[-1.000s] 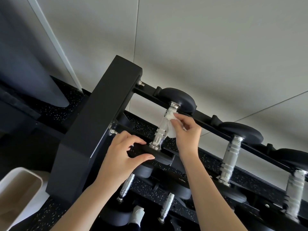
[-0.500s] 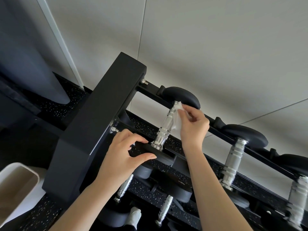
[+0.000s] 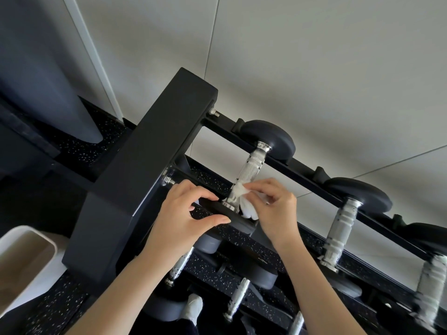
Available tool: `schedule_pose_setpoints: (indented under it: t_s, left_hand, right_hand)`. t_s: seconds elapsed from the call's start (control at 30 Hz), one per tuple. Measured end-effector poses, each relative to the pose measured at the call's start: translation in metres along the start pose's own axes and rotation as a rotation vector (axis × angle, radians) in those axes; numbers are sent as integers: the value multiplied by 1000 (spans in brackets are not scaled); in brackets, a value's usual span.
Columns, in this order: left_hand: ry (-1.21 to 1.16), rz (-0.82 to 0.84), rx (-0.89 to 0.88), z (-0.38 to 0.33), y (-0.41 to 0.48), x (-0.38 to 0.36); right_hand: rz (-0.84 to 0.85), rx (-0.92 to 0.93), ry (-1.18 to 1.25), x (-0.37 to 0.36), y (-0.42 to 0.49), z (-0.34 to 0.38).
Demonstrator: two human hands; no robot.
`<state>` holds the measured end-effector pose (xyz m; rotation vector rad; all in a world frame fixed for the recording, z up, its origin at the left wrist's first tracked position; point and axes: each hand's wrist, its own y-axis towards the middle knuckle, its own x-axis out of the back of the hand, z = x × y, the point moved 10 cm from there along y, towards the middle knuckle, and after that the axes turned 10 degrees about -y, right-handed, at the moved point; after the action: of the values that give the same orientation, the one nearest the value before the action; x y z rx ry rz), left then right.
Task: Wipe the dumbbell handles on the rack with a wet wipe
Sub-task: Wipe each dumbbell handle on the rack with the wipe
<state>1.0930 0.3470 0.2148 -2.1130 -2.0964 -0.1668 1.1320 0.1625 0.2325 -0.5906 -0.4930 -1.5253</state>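
Note:
A black dumbbell rack (image 3: 135, 189) holds several dumbbells with silver knurled handles. My left hand (image 3: 186, 218) grips the near black head (image 3: 232, 220) of the leftmost top-row dumbbell. My right hand (image 3: 275, 209) pinches a white wet wipe (image 3: 244, 201) against the lower end of that dumbbell's handle (image 3: 249, 175), close to the near head. The upper part of the handle is bare. The far head (image 3: 273, 139) rests on the back rail.
More dumbbells sit to the right on the top row, their handles (image 3: 341, 228) silver, and others lie on the lower row (image 3: 239, 296). A white bin (image 3: 26, 259) stands at lower left on black speckled flooring. A pale wall rises behind the rack.
My right hand has slid the wipe down the handle from the far head toward the near head. The left hand has kept its grip on the near head.

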Motion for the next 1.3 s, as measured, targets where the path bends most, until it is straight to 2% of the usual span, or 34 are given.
schedule_pose_setpoints:
  t_s: [0.1, 0.37, 0.6, 0.73, 0.93, 1.13, 1.3]
  left_hand:
    - [0, 1, 4, 0, 1, 0]
    - [-1, 2, 15, -1, 0, 0]
    - [9, 7, 28, -1, 1, 1]
    - [-8, 3, 26, 0, 1, 1]
    - [-6, -2, 16, -1, 1, 0]
    - [-2, -7, 20, -1, 0, 0]
    - [-7, -6, 9, -2, 2, 1]
  right_hand:
    - [-11, 41, -15, 1, 5, 6]
    - [196, 221, -193, -19, -2, 18]
    - [226, 74, -136, -12, -6, -2]
    - [223, 67, -94, -16, -5, 4]
    - [50, 43, -53, -4, -8, -2]
    - [-232, -281, 344, 22, 9, -41]
    - [-325, -317, 493, 17, 31, -49]
